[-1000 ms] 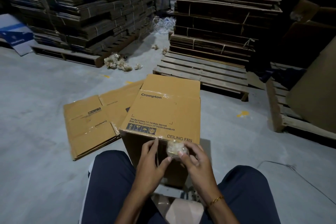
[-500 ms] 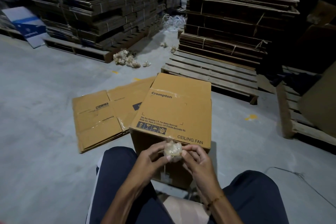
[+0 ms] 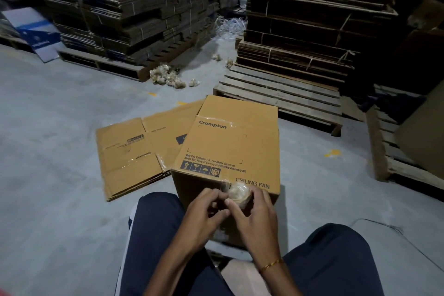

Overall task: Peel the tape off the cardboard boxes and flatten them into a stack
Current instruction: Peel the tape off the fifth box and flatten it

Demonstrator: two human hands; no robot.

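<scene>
Balling up peeled tape: both hands work a clear wad [image 3: 237, 193] at the near top edge of the box [image 3: 230, 149].

Item 1, left hand [image 3: 204, 216]: fingers curled, tips pinching the wad's left side, likely to press loose strands in so they do not stick back to the cardboard.

Item 2, right hand [image 3: 254, 214]: fingers wrapped around the wad from the right, cupping it; a gold bracelet [image 3: 271, 264] sits at the wrist.

Item 3, box: upright on the floor [image 3: 48, 151] between the person's knees, printed "Crompton" and "CEILING FAN". Close placement keeps its seams within reach. A glossy strip of tape [image 3: 213, 119] remains across the far top seam, so by my reading peeling is unfinished and flattening has not begun.

Item 4, flat cartons [image 3: 134, 154]: lying on the floor just left of the box, partly tucked behind it, apparently the growing stack, kept near for easy adding.

Item 5, tape wads [image 3: 168, 77]: a small heap on the floor by the left pallet, well apart from the box; probably the discard spot for this wad.

Item 6, surroundings: bundled cardboard on pallets at left [image 3: 134, 7] and right [image 3: 312, 31]; a bare wooden pallet [image 3: 278, 96] behind the box.
</scene>
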